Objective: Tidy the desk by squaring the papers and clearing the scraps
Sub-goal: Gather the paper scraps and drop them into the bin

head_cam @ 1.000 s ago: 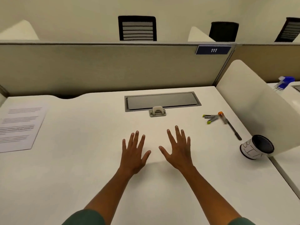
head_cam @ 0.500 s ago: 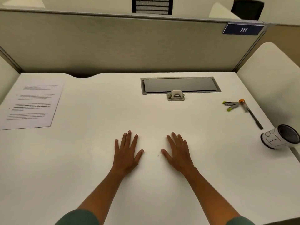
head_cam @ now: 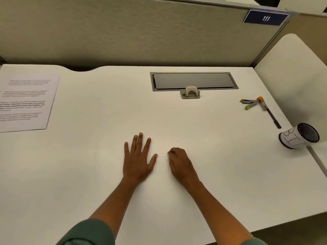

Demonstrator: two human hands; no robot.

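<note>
Resting flat with fingers spread on the white counter [head_cam: 194,200], the left hand [head_cam: 137,159] lies nearer the printed papers [head_cam: 24,101] far to its left, long edges running away, while the right hand [head_cam: 181,164] curls, holding nothing visible.

One printed paper [head_cam: 24,101], one pen [head_cam: 269,112], one small stapler [head_cam: 248,103], one cup [head_cam: 299,136] lying on its side and one number sign [head_cam: 265,18] are being counted. Two hands are being seen, left [head_cam: 137,160] and right [head_cam: 180,165].

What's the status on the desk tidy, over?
Left hand flat on desk, right hand curled, empty. Papers far left, untouched. Nothing between.
</note>
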